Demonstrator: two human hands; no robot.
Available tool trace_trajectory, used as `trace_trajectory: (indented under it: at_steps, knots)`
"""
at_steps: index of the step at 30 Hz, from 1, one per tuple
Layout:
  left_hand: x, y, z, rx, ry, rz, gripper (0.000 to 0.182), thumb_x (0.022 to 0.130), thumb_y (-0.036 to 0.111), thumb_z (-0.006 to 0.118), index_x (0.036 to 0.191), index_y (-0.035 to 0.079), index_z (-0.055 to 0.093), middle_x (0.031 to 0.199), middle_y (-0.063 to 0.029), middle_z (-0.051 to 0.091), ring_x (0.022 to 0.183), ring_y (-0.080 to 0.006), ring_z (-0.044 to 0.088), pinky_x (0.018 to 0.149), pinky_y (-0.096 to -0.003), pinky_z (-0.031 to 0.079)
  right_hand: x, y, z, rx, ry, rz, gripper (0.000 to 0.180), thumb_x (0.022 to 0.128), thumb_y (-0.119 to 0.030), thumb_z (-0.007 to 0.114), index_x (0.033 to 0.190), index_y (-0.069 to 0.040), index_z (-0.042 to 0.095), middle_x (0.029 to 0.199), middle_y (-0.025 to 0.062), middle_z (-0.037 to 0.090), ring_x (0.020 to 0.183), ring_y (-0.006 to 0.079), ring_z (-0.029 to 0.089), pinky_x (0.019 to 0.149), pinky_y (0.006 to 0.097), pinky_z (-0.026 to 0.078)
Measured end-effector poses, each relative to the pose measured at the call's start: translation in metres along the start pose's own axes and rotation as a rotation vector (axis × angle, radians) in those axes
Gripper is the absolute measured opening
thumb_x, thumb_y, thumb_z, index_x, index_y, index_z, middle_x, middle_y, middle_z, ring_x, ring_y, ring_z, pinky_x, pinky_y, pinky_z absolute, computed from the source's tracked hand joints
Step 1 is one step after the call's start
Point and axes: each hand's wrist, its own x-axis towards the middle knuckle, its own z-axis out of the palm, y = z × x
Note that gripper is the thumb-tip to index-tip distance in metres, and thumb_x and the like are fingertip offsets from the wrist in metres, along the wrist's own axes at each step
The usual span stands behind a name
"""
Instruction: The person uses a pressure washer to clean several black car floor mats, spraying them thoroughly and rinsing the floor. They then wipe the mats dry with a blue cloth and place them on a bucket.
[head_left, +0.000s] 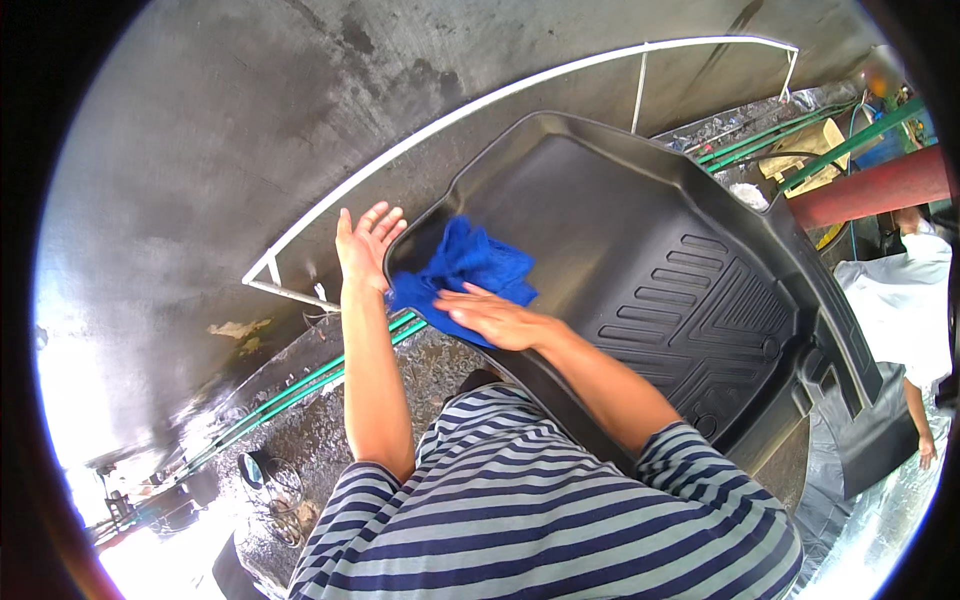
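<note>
A large black molded plastic car floor mat (592, 202) with a raised rim and ribbed grooves lies tilted before me. My left hand (367, 247), palm up and fingers apart, is at the mat's left corner; its wrist is against the rim. A crumpled blue cloth (480, 262) drapes over that corner. My right hand (491, 315) rests on the cloth with fingers extended, slightly blurred, and its palm side is hidden. The near edge of the mat passes beneath my right forearm.
A white metal frame (450, 120) runs along the dark wall behind the mat. Green pipes (300, 390) pass low at the left. On the right are a red pipe (870, 187), a green bar (855, 146) and another person's hand (927, 450) beside dark sheeting.
</note>
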Motion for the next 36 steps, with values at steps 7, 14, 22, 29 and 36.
trace_trajectory:
  at_steps: [7,14,22,29,36]
  knots:
    - [-0.008,0.000,0.010,-0.030,-0.250,-0.035,0.076,0.098,0.065,0.026,0.139,0.004,0.043,0.139,-0.0198,0.049,0.121,-0.0354,0.051,0.104,-0.0500,0.043,0.034,-0.026,-0.004,-0.174,-0.010,0.019,0.066,0.105,-0.048,0.032,0.155,-0.005,0.027,0.160,0.0172,0.029,0.148,0.0338,0.025,0.115,0.0447,0.018]
    - [-0.001,0.017,0.025,0.217,-0.124,0.129,0.054,0.091,0.050,0.063,0.117,0.002,0.059,0.110,-0.0110,0.063,0.100,-0.0220,0.060,0.085,-0.0335,0.050,0.019,-0.027,0.011,0.056,0.048,-0.286,0.068,0.106,-0.044,0.036,0.156,-0.001,0.019,0.164,0.0200,0.010,0.153,0.0301,0.005,0.121,0.0422,0.007]
    - [-0.006,0.003,0.027,0.733,-0.170,0.311,0.026,0.089,0.019,0.073,0.107,0.000,0.068,0.098,-0.0037,0.067,0.093,-0.0123,0.060,0.087,-0.0263,0.046,-0.168,-0.016,0.019,0.733,-0.108,0.321,0.044,0.100,-0.028,0.053,0.131,0.003,0.057,0.157,0.0214,0.032,0.149,0.0319,0.023,0.121,0.0458,0.013]
    - [-0.007,0.003,0.031,1.005,-0.134,0.326,0.028,0.094,0.028,0.068,0.095,0.001,0.070,0.078,0.0004,0.062,0.074,-0.0088,0.052,0.069,-0.0261,0.042,-0.010,-0.004,0.029,-0.012,0.089,0.085,0.076,0.104,-0.057,0.015,0.156,-0.001,0.017,0.164,0.0171,0.015,0.152,0.0254,0.012,0.119,0.0455,0.008]
    - [-0.002,0.003,0.027,1.013,-0.179,0.381,0.027,0.094,0.028,0.068,0.086,0.002,0.066,0.068,0.0076,0.046,0.064,-0.0049,0.038,0.058,-0.0251,0.032,-0.114,-0.004,0.030,-0.054,-0.094,0.454,0.073,0.105,-0.054,0.015,0.154,-0.001,0.025,0.161,0.0141,0.026,0.149,0.0252,0.022,0.120,0.0406,0.012]
